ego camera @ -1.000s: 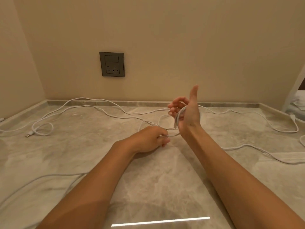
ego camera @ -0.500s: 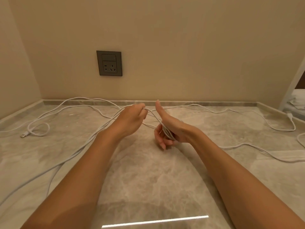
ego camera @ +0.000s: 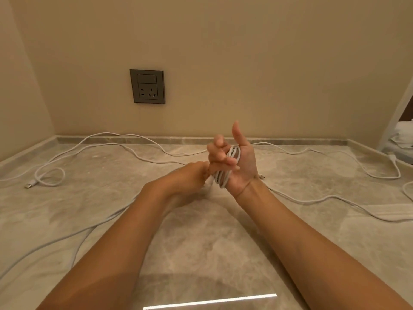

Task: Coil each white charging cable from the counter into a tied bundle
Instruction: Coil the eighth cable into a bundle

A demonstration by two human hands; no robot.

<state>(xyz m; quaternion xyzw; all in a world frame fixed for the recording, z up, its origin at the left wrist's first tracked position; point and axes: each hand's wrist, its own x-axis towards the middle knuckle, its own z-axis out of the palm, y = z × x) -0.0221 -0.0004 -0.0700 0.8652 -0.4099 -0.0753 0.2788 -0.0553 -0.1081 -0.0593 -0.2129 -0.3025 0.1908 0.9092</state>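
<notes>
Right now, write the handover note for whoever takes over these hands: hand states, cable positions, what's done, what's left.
Right hand: raised, thumb up, several cable loops wound round it as a coil.
Left hand: fingers curled at the coil's lower edge, apparently gripping the same cable's free run.
Loose on the counter: left cable, right cable.
Done: a few turns wound; nothing tied.
Left: finish winding, tie the bundle, then coil the others.
</notes>
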